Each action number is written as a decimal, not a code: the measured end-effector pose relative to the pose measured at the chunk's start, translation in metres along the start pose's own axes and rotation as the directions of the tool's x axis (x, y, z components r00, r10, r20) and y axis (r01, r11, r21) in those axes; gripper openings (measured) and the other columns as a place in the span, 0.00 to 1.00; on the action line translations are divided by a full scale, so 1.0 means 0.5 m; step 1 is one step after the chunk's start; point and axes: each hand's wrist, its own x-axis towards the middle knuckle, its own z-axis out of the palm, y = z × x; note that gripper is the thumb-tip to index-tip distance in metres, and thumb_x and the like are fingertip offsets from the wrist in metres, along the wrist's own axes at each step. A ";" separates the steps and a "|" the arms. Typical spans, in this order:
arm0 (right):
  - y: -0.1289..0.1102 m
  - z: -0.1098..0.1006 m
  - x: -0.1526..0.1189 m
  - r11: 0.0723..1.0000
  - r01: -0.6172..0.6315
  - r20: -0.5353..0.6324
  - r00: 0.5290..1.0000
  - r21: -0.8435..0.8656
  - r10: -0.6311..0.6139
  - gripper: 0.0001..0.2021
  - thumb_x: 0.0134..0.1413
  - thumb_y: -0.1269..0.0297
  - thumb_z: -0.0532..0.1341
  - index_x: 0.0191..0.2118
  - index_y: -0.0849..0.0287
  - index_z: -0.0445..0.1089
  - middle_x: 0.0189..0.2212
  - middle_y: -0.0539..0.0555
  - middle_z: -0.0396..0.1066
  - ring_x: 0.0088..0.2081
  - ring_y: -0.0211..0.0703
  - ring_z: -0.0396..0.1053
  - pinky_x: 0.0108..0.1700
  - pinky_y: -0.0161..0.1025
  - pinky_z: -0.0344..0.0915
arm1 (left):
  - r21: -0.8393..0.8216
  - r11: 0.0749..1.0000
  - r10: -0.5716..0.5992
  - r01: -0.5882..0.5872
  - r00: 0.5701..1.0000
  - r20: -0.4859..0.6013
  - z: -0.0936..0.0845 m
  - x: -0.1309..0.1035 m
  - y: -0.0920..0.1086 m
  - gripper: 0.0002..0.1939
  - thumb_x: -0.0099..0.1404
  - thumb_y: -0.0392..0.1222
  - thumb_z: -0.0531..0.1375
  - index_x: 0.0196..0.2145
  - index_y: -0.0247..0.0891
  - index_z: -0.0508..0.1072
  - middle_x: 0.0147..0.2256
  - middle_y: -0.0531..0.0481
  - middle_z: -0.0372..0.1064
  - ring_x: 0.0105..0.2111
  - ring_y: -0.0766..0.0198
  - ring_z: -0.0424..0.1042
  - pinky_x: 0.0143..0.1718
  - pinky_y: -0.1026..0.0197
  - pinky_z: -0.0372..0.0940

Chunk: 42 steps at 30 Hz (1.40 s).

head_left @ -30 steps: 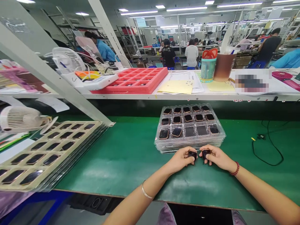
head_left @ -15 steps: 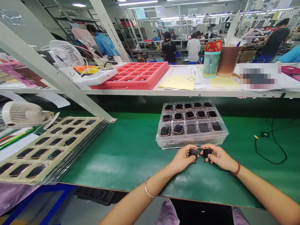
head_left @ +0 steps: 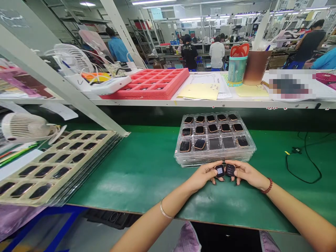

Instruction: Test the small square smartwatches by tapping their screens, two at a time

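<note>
My left hand (head_left: 206, 175) grips a square smartwatch body (head_left: 219, 170) whose lit screen shows a QR-like code. Right beside it, my right hand (head_left: 245, 172) holds a second smartwatch body (head_left: 230, 169), its dark screen bearing a few faint lines. Both screens face up toward me, and the two watches are nearly edge to edge. Just behind my fingers sits a stack of clear plastic trays (head_left: 215, 159). Its top tray holds several dark-screened watch bodies with gold rims, one of them (head_left: 200, 144) lying askew. Two front-row pockets contain no watch.
On the left, a stack of cream-topped trays (head_left: 59, 164) carries several more watch bodies. A black cable (head_left: 301, 180) lies at right on the green bench (head_left: 147, 168). The shelf (head_left: 199, 103) above bears a red foam tray (head_left: 181, 78) and cups. A white fan (head_left: 25, 127) stands far left.
The left watch's screen has switched from faint lines to the QR-like code. My hands have drawn slightly closer together, bringing the two watches nearly edge to edge.
</note>
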 end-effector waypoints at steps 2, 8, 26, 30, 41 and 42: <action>-0.004 -0.002 -0.001 0.998 -0.018 0.014 1.000 0.061 0.017 0.26 0.54 0.60 0.63 0.58 0.59 0.61 0.30 0.52 0.68 0.31 0.37 0.70 0.27 0.32 0.72 | -0.072 0.997 -0.025 0.029 0.998 0.050 -0.003 -0.002 0.003 0.28 0.59 0.46 0.61 0.56 0.39 0.65 0.41 0.42 0.72 0.35 0.59 0.75 0.28 0.66 0.63; -0.016 -0.005 -0.005 0.965 -0.081 0.061 0.996 0.250 0.068 0.23 0.54 0.62 0.64 0.56 0.57 0.64 0.36 0.54 0.68 0.32 0.37 0.70 0.28 0.30 0.72 | -0.199 0.977 -0.051 0.071 0.993 0.108 -0.009 -0.005 0.012 0.29 0.56 0.46 0.64 0.55 0.39 0.66 0.47 0.39 0.70 0.34 0.60 0.75 0.28 0.66 0.63; -0.010 0.002 -0.002 0.974 -0.060 0.074 0.996 0.219 0.045 0.25 0.44 0.60 0.69 0.50 0.59 0.69 0.36 0.53 0.66 0.25 0.30 0.60 0.22 0.26 0.66 | -0.078 0.997 -0.017 0.025 0.995 0.094 -0.016 0.002 -0.003 0.35 0.49 0.48 0.68 0.52 0.37 0.62 0.36 0.49 0.68 0.21 0.73 0.67 0.21 0.68 0.57; -0.005 0.005 0.000 0.979 -0.050 0.079 0.996 0.197 0.035 0.23 0.46 0.61 0.69 0.50 0.58 0.69 0.34 0.51 0.65 0.25 0.29 0.59 0.22 0.26 0.66 | -0.058 0.998 -0.023 0.030 0.994 0.110 -0.013 0.001 -0.002 0.34 0.49 0.47 0.68 0.51 0.38 0.62 0.35 0.51 0.66 0.21 0.73 0.66 0.22 0.68 0.58; -0.004 0.006 0.000 0.988 -0.041 0.114 0.993 0.149 0.024 0.22 0.46 0.59 0.68 0.47 0.60 0.69 0.34 0.51 0.64 0.24 0.29 0.58 0.22 0.26 0.65 | -0.037 0.999 -0.034 0.039 0.993 0.114 -0.007 -0.002 0.002 0.31 0.49 0.49 0.68 0.48 0.37 0.63 0.35 0.50 0.67 0.21 0.74 0.66 0.21 0.69 0.56; -0.004 0.006 0.001 0.988 -0.039 0.119 0.993 0.146 0.022 0.22 0.46 0.59 0.68 0.47 0.60 0.69 0.34 0.51 0.64 0.23 0.28 0.58 0.22 0.26 0.65 | -0.038 0.999 -0.034 0.038 0.993 0.116 -0.007 -0.001 0.002 0.32 0.49 0.49 0.68 0.48 0.37 0.63 0.35 0.50 0.67 0.21 0.74 0.66 0.21 0.69 0.56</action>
